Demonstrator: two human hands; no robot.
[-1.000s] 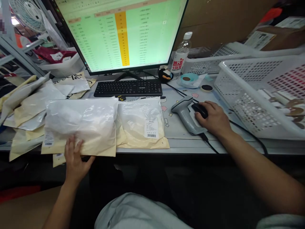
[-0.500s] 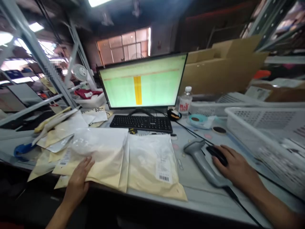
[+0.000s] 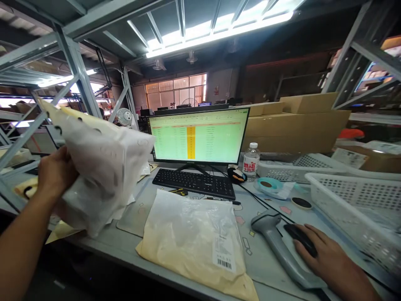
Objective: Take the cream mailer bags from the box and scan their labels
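My left hand [image 3: 58, 173] is closed on the edge of a plastic mailing bag [image 3: 97, 159], lifted and tilted above the left side of the desk. Its thumb side faces me and the bag hides part of the fingers. On the desk in front lies another plastic bag [image 3: 194, 238], white fading to cream, with a barcode label [image 3: 224, 253] at its lower right. My right hand [image 3: 326, 255] rests curled over a black computer mouse [image 3: 301, 239]. Just left of it lies a grey barcode scanner [image 3: 282, 251], not held.
A monitor [image 3: 219, 136] showing a green spreadsheet stands behind a black keyboard [image 3: 194, 184]. To its right are a water bottle [image 3: 251, 163], a roll of teal tape [image 3: 272, 187] and a white basket [image 3: 354, 213]. Cardboard boxes [image 3: 291, 129] sit behind. Metal shelf posts [image 3: 77, 71] rise at left.
My left hand has gripped a bag from the left pile and raised it up and leftward. My right hand stays on the mouse. The view has tilted upward.
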